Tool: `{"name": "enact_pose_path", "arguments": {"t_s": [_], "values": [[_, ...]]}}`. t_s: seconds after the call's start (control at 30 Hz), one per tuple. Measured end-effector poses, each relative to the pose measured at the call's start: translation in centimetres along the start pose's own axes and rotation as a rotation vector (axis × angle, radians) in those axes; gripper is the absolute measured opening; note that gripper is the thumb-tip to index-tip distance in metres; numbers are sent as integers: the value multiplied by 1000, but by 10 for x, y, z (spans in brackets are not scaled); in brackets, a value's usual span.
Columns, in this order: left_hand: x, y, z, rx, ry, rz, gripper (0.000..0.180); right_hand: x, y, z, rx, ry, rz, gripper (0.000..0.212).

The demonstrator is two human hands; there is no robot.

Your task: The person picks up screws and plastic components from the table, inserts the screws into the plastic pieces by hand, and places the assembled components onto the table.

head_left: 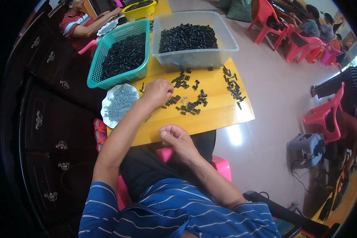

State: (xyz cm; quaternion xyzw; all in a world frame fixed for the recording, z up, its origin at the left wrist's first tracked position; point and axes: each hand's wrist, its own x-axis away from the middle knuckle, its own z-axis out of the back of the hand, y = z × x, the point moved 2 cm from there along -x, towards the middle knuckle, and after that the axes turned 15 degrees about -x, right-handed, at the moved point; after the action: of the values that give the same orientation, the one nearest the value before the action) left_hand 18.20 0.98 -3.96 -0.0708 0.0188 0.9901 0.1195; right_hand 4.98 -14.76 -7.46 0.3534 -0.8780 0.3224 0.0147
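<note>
My left hand (158, 92) rests on the yellow wooden table (218, 119), fingers curled down onto a scatter of small black plastic parts (188, 104); whether it holds one is hidden. My right hand (175, 137) hovers at the table's near edge above my lap, fingers pinched together on something too small to make out. A white scalloped plate (107, 113) with small grey screws sits just left of my left forearm. A second loose row of black parts (233, 88) lies to the right.
A teal basket (94, 75) and a clear plastic tub (230, 43) at the table's far side hold many black parts. Another person sits at the far left beside a yellow bowl (139, 14). Red and pink plastic chairs (323, 117) stand right, a dark cabinet left.
</note>
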Motion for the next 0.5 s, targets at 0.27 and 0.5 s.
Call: {"name": "enact_pose_path", "arguments": {"t_s": [0.27,0.5], "values": [[-8,7,-1,-94,91,-171,7,-1,-1,3,-40,-34,15,14],[14,12,29,398,192,68,5,-2,0,7,79,-63,89,23]]}}
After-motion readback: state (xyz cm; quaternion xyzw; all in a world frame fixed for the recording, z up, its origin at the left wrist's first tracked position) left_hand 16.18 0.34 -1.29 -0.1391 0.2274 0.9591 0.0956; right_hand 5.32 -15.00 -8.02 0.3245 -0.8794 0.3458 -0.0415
